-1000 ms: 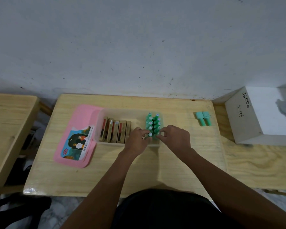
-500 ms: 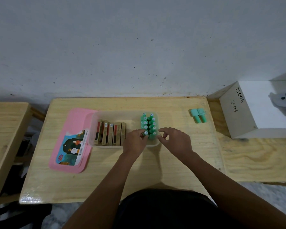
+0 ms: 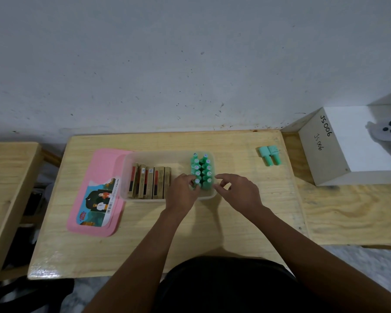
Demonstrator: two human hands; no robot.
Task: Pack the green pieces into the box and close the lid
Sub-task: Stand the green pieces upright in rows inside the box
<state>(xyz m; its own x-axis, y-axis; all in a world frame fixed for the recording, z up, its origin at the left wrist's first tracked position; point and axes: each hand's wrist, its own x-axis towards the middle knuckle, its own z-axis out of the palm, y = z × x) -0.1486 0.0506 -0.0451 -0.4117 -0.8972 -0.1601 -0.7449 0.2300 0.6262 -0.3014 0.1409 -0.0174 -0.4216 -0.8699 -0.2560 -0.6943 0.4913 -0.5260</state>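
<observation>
Head view, near to far. Two bare forearms reach from 6 o'clock over a wooden table (image 3: pixel 190 227) toward 12 o'clock. The left hand (image 3: pixel 182 191) has its fingers curled inside the box (image 3: pixel 145 198), thumb and fingertips pinching the nearest of the green pieces (image 3: pixel 202 169) at that block's 7 o'clock corner. The right hand (image 3: pixel 238 192) sits just outside the box's 4 o'clock corner, fingers loosely curved and grasping nothing that shows; whether its fingertips touch the wall cannot be told.

The box is translucent and open-topped, at the table's centre. The green pieces stand upright in two rows against its 3 o'clock end, caps up, touching one another. Brown cartons (image 3: pixel 150 182) stand on edge in a row toward its 9 o'clock end, with bare floor between the two groups. A pink lid (image 3: pixel 93 195) lies flat on the table at 9 o'clock of the box, partly under that end.

A loose pair (image 3: pixel 270 155) of lighter green pieces lies side by side at 2 o'clock of the box, well apart from it. A white case (image 3: pixel 348 150) marked "JS006" stands at 3 o'clock beyond them. A grey wall (image 3: pixel 190 64) closes the view at 12 o'clock.
</observation>
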